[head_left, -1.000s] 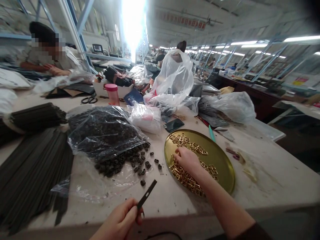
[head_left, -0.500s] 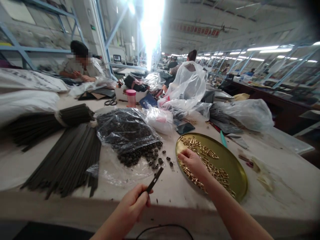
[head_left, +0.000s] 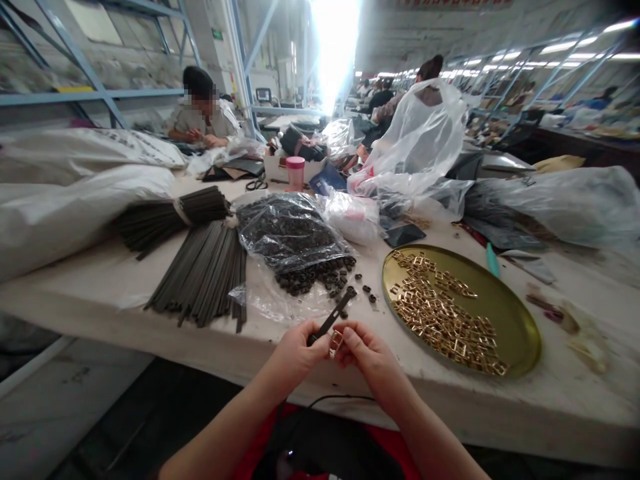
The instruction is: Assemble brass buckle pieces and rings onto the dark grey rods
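Item: dark strip (head_left: 341, 310), slotted near its far end, gripped between the closed fingers of the person's left hand (head_left: 300, 343); it slants up and away to the right, over the front part of the counter (head_left: 125, 287).

Item: gold buckle (head_left: 337, 341), one, pinched in the closed fingers of the right hand (head_left: 367, 350), just beside the strip; whether the left fingers also touch it, I cannot tell.

To the right: round gold tray (head_left: 500, 287), bearing a heap of loose buckles (head_left: 445, 323), mostly on its left and near sides. Beyond it, a teal object (head_left: 493, 260).

Ahead, left of the tray: clear plastic bag (head_left: 287, 223) of small black pieces (head_left: 310, 277), some spilled from its mouth; white packet (head_left: 353, 217) against it.

Farther left: fanned dark strips (head_left: 205, 273), and a tied bundle (head_left: 207, 205) behind.

Behind: pink-lidded jar (head_left: 295, 175), scissors (head_left: 257, 185), and a co-worker (head_left: 207, 123) seated at left.
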A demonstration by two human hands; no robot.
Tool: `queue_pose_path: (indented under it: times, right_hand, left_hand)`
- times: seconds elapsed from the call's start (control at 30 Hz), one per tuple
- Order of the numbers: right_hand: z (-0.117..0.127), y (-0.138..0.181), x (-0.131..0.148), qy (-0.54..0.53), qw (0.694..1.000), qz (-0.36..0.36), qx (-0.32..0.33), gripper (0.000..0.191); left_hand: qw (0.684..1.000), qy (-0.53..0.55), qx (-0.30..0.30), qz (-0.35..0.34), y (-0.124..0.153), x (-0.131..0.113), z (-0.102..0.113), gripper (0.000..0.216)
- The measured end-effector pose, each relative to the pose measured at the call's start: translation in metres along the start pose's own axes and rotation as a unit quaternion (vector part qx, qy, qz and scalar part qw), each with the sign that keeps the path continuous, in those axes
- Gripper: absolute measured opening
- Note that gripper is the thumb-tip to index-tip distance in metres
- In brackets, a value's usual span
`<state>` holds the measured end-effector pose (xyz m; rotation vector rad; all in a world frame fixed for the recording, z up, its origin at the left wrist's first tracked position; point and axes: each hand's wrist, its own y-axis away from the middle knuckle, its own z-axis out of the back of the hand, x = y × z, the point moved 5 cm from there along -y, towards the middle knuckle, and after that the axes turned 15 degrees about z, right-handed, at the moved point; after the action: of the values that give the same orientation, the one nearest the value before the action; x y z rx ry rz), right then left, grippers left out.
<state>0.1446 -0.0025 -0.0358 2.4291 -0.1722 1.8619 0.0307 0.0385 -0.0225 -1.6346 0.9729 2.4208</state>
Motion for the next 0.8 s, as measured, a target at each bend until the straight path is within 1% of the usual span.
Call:
queue_pose_path:
  times: [0.17,0.23,0.4,0.6,0.8]
  right_hand:
    - [0.002,0.002,0.000,-0.009,0.999,-0.018,-0.027,0.034]
    - [0.002,0.002,-0.001,-0.012,0.999,-0.021,-0.031,0.032]
    - [0.003,-0.001,-0.010,-0.031,0.999,-0.033,-0.025,0.031]
    - [0.007,-0.004,-0.016,-0.017,0.999,-0.038,-0.019,0.033]
    - [0.001,-0.001,-0.018,-0.032,0.998,-0.054,-0.008,0.024]
  left_hand:
    - [0.998,-0.050,-0.023,-0.032,0.002,-0.003,0.002,0.018]
    - [0.997,-0.067,-0.027,-0.032,0.001,-0.004,0.002,0.018]
    - [0.994,-0.102,-0.027,-0.010,-0.005,-0.001,-0.001,0.017]
    - [0.988,-0.141,-0.056,-0.018,-0.008,-0.003,-0.002,0.016]
    - [0.984,-0.168,-0.064,-0.020,-0.010,-0.003,-0.006,0.012]
